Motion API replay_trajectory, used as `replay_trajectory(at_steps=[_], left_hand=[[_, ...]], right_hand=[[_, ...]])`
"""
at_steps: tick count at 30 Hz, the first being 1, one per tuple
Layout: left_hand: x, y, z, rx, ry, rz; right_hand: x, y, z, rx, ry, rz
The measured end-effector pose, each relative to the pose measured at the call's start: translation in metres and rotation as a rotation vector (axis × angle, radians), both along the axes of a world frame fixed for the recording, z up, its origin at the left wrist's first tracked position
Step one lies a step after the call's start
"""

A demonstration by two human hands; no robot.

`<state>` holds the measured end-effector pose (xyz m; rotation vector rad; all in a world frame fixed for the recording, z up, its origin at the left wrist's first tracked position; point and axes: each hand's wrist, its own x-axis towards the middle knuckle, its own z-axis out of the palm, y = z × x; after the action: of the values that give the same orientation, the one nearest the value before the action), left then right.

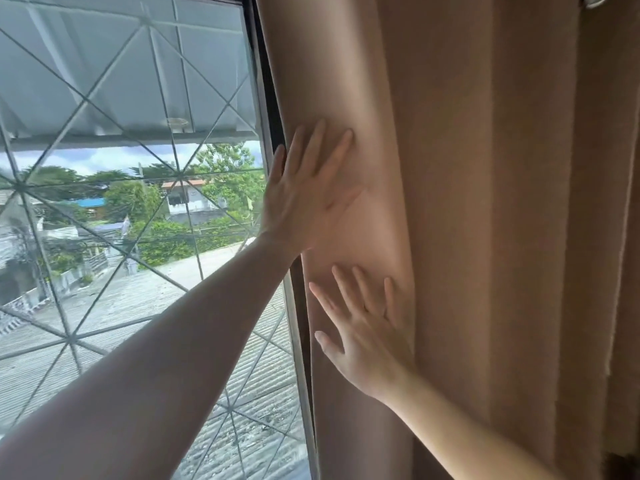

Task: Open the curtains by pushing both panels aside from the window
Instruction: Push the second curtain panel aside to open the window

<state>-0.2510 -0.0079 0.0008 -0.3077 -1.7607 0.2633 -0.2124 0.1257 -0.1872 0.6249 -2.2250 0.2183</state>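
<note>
The right-hand curtain panel (pixel 467 220) is bunched at the window's (pixel 121 202) right edge. The left hand (pixel 308 192) and right hand (pixel 367 327), both flat-palmed with fingers spread (gripping nothing), press its leading fold. Next likely calls for packing it further right; the other panel is out of view.

Window: clear glass pane (pixel 104 98) behind a grey diagonal metal grille (pixel 74 336), dark frame (pixel 266 109)
Outside: corrugated grey roof (pixel 145 306), green trees, cloudy daylight
</note>
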Motion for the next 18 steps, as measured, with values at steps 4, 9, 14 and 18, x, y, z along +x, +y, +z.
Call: replay_trajectory(at_steps=[4,9,14,18], left_hand=[[-0.012,0.010,0.000,0.028,-0.050,-0.048],[-0.030,0.031,-0.001,-0.009,-0.069,-0.042],[-0.051,0.067,0.002,-0.032,-0.012,-0.029],[-0.073,0.102,0.002,-0.047,0.064,-0.008]], right_hand=[[-0.015,0.013,-0.002,0.010,0.004,-0.044],[-0.039,0.035,-0.001,0.013,0.012,-0.062],[-0.067,0.068,0.000,0.011,0.037,-0.061],[-0.091,0.104,0.001,0.012,0.050,-0.051]])
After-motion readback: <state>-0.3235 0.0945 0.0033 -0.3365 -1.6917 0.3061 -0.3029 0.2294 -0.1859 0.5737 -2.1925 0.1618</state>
